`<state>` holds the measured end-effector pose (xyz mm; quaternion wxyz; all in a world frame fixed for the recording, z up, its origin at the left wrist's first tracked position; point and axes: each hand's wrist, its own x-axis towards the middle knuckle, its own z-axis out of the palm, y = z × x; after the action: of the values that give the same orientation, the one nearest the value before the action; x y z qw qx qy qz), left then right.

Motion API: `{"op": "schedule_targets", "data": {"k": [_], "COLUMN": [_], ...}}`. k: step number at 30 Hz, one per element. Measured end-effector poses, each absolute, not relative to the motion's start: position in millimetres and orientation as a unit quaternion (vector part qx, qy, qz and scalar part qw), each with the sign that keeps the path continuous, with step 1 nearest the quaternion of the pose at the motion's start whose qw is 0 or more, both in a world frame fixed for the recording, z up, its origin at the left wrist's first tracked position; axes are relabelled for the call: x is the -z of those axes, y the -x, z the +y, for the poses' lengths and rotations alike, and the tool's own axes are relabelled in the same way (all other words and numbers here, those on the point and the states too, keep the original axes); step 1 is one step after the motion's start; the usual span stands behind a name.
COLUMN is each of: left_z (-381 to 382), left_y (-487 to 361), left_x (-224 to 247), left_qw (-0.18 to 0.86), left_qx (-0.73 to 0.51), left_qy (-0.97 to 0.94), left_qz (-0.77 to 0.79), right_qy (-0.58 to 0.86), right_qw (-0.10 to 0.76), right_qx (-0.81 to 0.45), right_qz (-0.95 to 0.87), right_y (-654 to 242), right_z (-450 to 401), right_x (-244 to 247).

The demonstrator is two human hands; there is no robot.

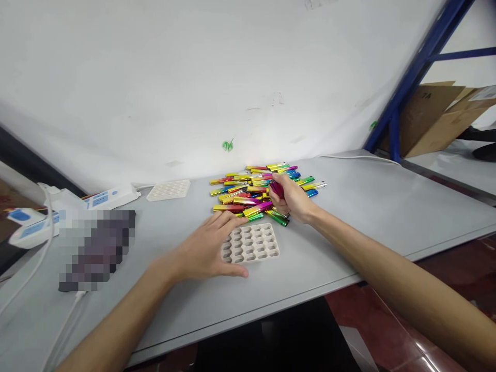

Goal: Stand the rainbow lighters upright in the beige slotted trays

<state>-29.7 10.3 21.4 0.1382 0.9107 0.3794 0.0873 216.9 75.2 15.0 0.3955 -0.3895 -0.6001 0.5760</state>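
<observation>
My left hand (209, 245) lies at the left end of a pale slotted tray (275, 251), its fingers along the far edge and its thumb stretched out by the near edge. The fingers are spread, and the palm hides part of the tray. The slots that show look empty. Behind the tray, my right hand (292, 199) is closed around a shiny magenta lighter (276, 190), mostly covered by the fingers. Under and around that hand lies a loose pile of metallic lighters (244, 200) in yellow, red, green, blue and purple.
A second pale tray (168, 190) lies flat near the wall. White power strips (112, 196) and a blurred-out dark object (98, 250) with a cable are at the left. A blue metal frame (394, 132) and cardboard boxes (437, 119) stand at the right. The table's front edge runs below my hands.
</observation>
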Motion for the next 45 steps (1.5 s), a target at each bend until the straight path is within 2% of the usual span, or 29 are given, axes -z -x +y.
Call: {"op": "schedule_targets", "data": {"k": [7, 15, 22, 26, 35, 39, 45], "left_z": [12.8, 8.4, 8.9, 9.3, 8.5, 8.1, 8.0], "left_y": [56.9, 37.2, 25.6, 23.2, 20.6, 20.7, 22.7], "left_x": [-32.6, -28.0, -20.3, -17.7, -17.4, -15.7, -18.7], "left_qw": [0.175, 0.195, 0.156, 0.14, 0.137, 0.147, 0.144], "left_qx": [-0.013, -0.036, -0.078, -0.093, -0.101, -0.104, -0.085], "left_qy": [-0.853, -0.87, -0.891, -0.896, -0.901, -0.9, -0.899], "left_qz": [0.491, 0.451, 0.42, 0.411, 0.399, 0.397, 0.404], "right_qy": [0.4, 0.322, 0.275, 0.278, 0.329, 0.323, 0.353], "right_qw": [0.431, 0.488, 0.391, 0.366, 0.307, 0.283, 0.332], "right_qx": [-0.573, -0.557, -0.552, -0.547, -0.27, -0.215, -0.133], "right_qz": [-0.572, -0.59, -0.683, -0.699, -0.851, -0.877, -0.865], "right_y": [-215.7, -209.4, -206.4, -201.5, -198.8, -195.5, -205.5], "right_z": [74.2, 70.9, 59.0, 55.9, 47.4, 41.5, 55.1], "right_x": [-12.8, -13.5, -15.1, -9.6, -8.5, -10.5, -15.4]}}
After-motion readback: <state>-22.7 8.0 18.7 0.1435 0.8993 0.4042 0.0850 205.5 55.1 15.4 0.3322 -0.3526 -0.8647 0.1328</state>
